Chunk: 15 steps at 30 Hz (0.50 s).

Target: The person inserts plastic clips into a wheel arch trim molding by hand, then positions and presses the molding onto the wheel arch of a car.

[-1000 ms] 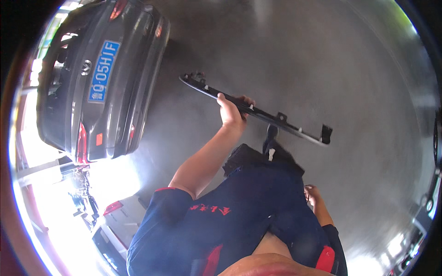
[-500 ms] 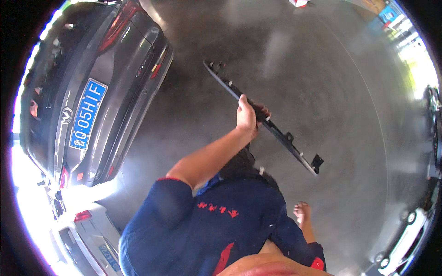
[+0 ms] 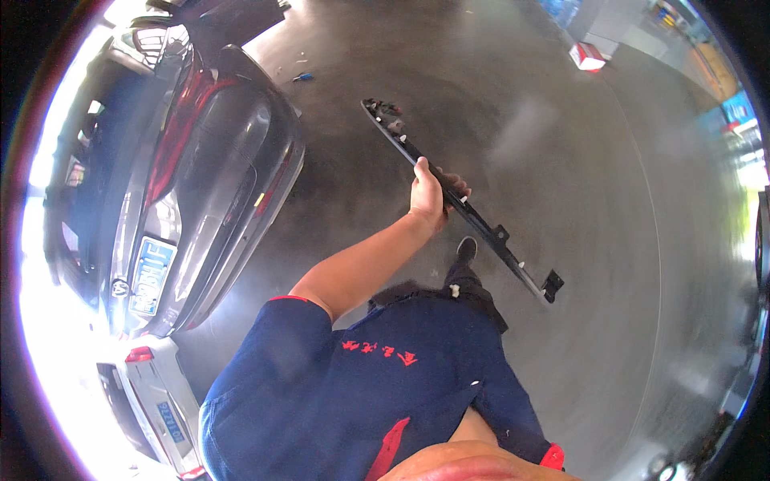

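My left hand is closed around the middle of a long, narrow black trim strip with a bright edge, several white clips and black bracket tabs. The strip lies diagonally in the air over the grey floor, its far end toward the upper left. My right hand is hidden from view behind my body. A dark grey car's rear is to my left, apart from the strip.
A white car stands at the lower left. A small blue object lies on the floor near the dark car. A red and white box sits at the upper right, by shelves and clutter along the rim.
The strip has tilted more steeply, its far end rising in the picture. The dark car's corner now shows more, as my view moves past it. My right hand has left view.
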Each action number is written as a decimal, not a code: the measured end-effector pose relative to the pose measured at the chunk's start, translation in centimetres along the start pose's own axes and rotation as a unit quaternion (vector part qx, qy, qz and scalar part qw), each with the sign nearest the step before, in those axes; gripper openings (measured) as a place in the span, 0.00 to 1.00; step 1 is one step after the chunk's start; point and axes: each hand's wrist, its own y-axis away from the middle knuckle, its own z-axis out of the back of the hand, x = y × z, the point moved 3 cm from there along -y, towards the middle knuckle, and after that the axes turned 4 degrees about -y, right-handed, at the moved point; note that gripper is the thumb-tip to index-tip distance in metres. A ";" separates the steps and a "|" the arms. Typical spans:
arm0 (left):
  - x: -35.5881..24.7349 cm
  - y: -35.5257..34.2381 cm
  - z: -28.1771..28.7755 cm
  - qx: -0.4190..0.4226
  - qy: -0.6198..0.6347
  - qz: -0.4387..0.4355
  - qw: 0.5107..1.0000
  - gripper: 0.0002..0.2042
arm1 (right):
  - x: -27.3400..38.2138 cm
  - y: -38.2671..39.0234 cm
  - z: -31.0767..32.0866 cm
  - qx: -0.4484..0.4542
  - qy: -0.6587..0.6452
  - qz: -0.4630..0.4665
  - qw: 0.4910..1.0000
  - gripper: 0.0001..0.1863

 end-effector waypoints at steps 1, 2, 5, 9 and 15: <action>-1.4 -2.6 -0.9 -0.012 0.022 0.001 1.000 0.27 | 6.0 -0.5 3.6 -0.027 -0.071 -0.022 0.997 0.05; -3.6 -4.6 -3.5 -0.016 0.042 0.002 0.999 0.27 | 12.3 -1.7 7.0 -0.059 -0.159 -0.032 0.985 0.06; -9.4 -11.5 -9.5 -0.058 0.100 -0.006 0.993 0.27 | 35.0 -3.1 13.8 -0.125 -0.185 0.050 0.973 0.06; -14.9 -24.9 -12.8 -0.096 0.160 -0.023 0.982 0.27 | 65.3 -4.2 13.4 -0.133 -0.134 0.170 0.967 0.04; -22.9 -46.9 -15.5 -0.165 0.213 0.012 0.963 0.36 | 87.7 -13.3 5.4 -0.055 -0.049 0.190 0.979 0.07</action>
